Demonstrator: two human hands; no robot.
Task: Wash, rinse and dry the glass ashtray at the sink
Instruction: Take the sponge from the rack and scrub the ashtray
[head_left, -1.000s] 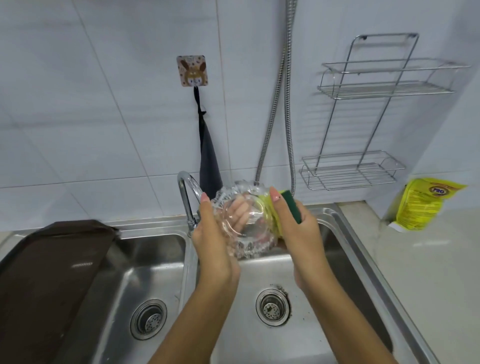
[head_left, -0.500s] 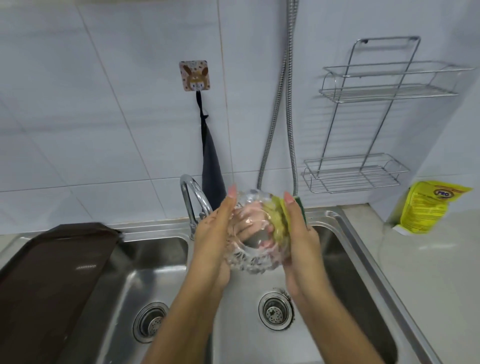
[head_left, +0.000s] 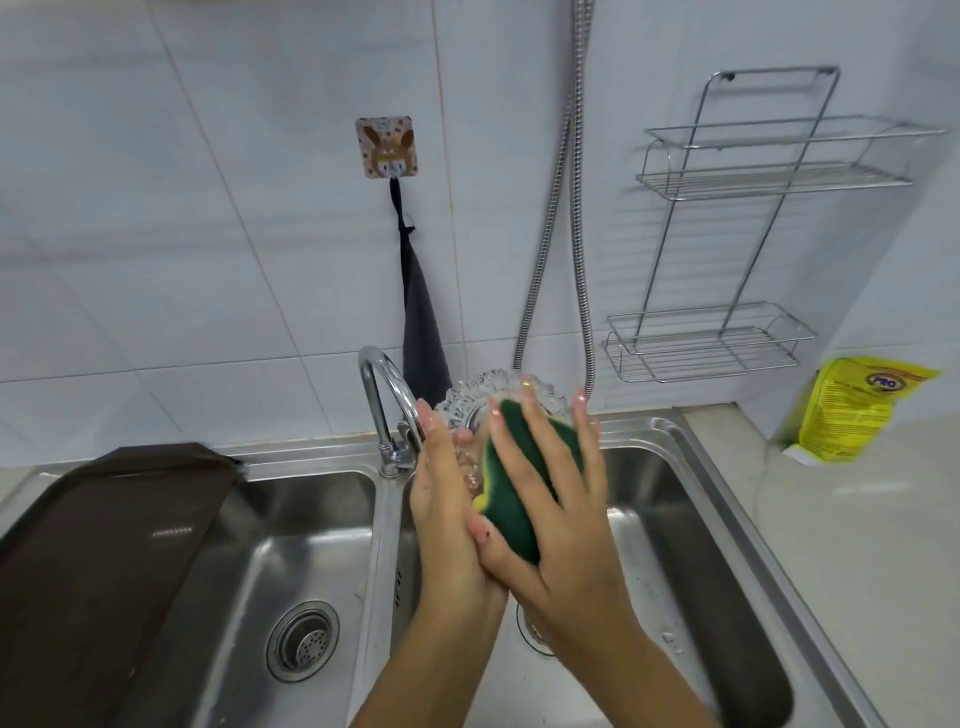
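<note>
A double-bowl stainless steel sink (head_left: 691, 499) fills the near half of the view, set against a white tiled wall (head_left: 208, 208). A dark brown tray (head_left: 98, 551) lies tilted over the left bowl's left edge. On the wall at the right hangs a two-tier chrome wire rack (head_left: 753, 234), and left of it a metal shower hose (head_left: 576, 208) runs down behind the sink. A dark cloth (head_left: 421, 322) hangs from a square hook with a cartoon picture (head_left: 387, 147). A yellow pouch (head_left: 857, 410) leans in the far right corner of the countertop (head_left: 857, 545). The chrome faucet (head_left: 387, 400) arches toward the right bowl. Above that bowl, the left hand (head_left: 447, 499) grips the glass ashtray (head_left: 483, 400) by its left side, fingers curled behind it. The right hand (head_left: 561, 493) holds a green and yellow sponge (head_left: 519, 467) flat against the ashtray, fingers extended over the sponge's green back and thumb underneath.
</note>
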